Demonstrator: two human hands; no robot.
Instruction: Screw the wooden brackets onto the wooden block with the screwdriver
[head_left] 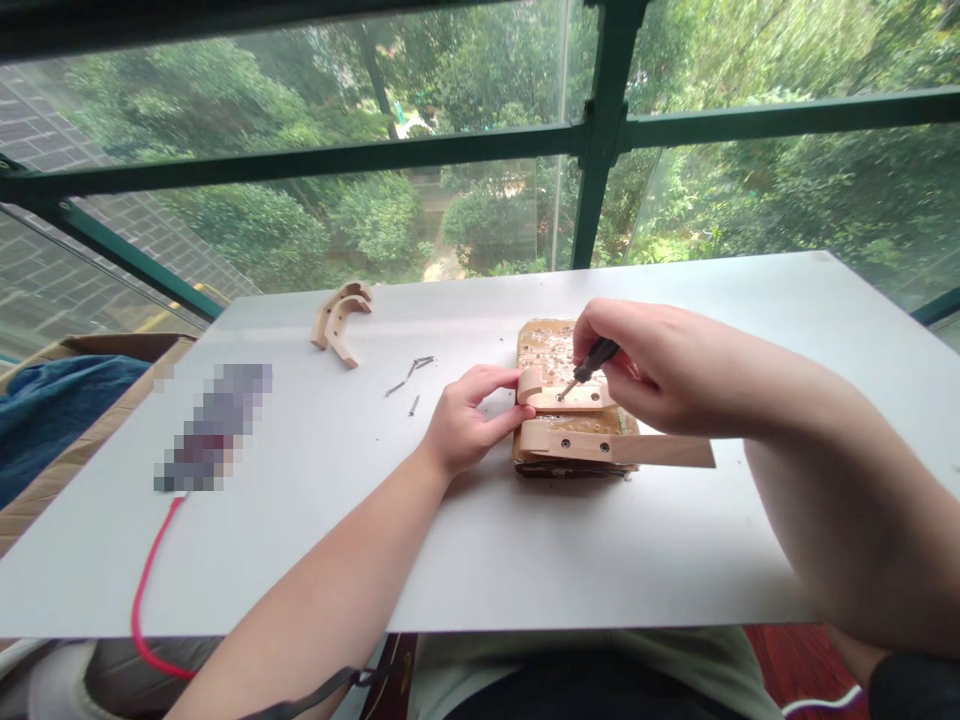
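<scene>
My right hand [645, 365] is closed round a dark-handled screwdriver [598, 357], tilted with its tip at a screw in the upper wooden piece [541, 397]. Thumb and fingers of my left hand [476, 412] pinch the rounded left end of that piece. Below it lies a longer, similar wooden piece [667, 450] with two dark screws; its right end sticks out past the block beneath. Both pieces rest on a worn brown block [546, 345] with a pitted top. My right hand hides the far end of the upper piece.
Several loose screws [414, 405] lie left of my hands. Two curved wooden parts [346, 320] sit at the back left of the white table [315, 520]. A blurred-out object with a red cable [142, 585] lies at left, near a cardboard box [161, 350]. Windows stand behind.
</scene>
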